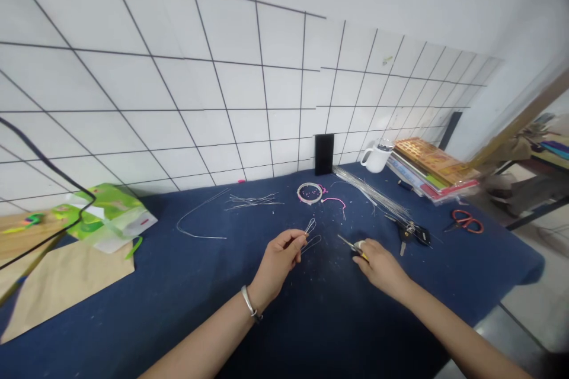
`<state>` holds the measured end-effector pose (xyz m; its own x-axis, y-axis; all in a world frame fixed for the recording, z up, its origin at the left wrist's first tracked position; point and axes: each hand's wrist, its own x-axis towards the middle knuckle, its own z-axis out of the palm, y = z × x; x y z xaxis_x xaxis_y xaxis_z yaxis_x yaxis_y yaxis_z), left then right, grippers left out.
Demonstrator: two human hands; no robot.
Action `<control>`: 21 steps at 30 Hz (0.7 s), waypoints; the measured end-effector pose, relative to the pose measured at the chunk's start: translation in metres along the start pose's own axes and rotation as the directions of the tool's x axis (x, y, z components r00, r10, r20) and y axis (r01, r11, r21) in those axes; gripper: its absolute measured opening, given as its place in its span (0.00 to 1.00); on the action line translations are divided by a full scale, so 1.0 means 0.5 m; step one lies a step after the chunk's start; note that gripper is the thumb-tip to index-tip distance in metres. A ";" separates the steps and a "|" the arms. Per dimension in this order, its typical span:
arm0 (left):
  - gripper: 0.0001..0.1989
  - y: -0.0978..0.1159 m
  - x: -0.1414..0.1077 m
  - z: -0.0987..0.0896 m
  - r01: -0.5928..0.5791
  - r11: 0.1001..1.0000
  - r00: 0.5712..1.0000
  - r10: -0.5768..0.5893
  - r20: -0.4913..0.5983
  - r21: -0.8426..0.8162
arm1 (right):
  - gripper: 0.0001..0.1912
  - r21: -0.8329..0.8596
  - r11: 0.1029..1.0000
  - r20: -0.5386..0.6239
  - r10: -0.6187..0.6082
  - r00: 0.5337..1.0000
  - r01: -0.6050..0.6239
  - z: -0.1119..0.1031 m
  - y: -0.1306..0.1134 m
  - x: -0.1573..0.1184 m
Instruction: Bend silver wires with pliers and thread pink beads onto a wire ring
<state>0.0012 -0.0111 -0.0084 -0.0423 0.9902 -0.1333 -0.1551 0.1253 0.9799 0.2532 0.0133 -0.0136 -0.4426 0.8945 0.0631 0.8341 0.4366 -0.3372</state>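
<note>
We've got the left hand (pixel 278 259) pinching looped wire (pixel 307 229), right hand (pixel 380 264) gripping one pointed tool (pixel 349 244); one white mug (pixel 377 159), one pair of scissors (pixel 464 224).

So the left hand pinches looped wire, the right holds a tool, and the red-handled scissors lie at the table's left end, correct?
Not quite: the head view shows the red-handled scissors toward the right end of the table, past the keys. The left hand does pinch looped wire, and the right hand holds a tool.
</note>
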 end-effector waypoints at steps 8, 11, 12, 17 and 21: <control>0.14 0.005 0.007 -0.005 -0.044 0.998 0.998 0.046 -0.034 0.054 | 0.15 0.878 0.364 0.372 -0.110 0.922 -0.310 -0.034 -0.131 0.044; 0.14 0.007 0.011 -0.009 -0.042 0.998 0.999 0.044 -0.029 0.043 | 0.16 0.885 0.184 0.457 -0.170 0.873 -0.427 -0.021 -0.148 0.055; 0.14 0.008 0.012 -0.010 -0.041 0.998 0.999 0.042 -0.023 0.043 | 0.16 0.883 0.156 0.466 -0.173 0.868 -0.443 -0.016 -0.149 0.058; 0.13 0.009 0.017 -0.011 -0.041 0.997 0.999 0.041 0.006 0.062 | 0.17 0.878 0.150 0.473 -0.131 0.871 -0.454 -0.003 -0.137 0.060; 0.13 0.003 0.020 -0.009 -0.027 0.995 1.000 0.026 0.007 0.095 | 0.18 0.886 0.144 0.460 -0.148 0.875 -0.441 -0.003 -0.129 0.060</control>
<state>-0.0040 -0.0015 -0.0087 -0.0393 0.9936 -0.1064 -0.0597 0.1039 0.9928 0.1868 0.0122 0.0113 -0.6622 0.6740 -0.3273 0.0243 -0.4173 -0.9084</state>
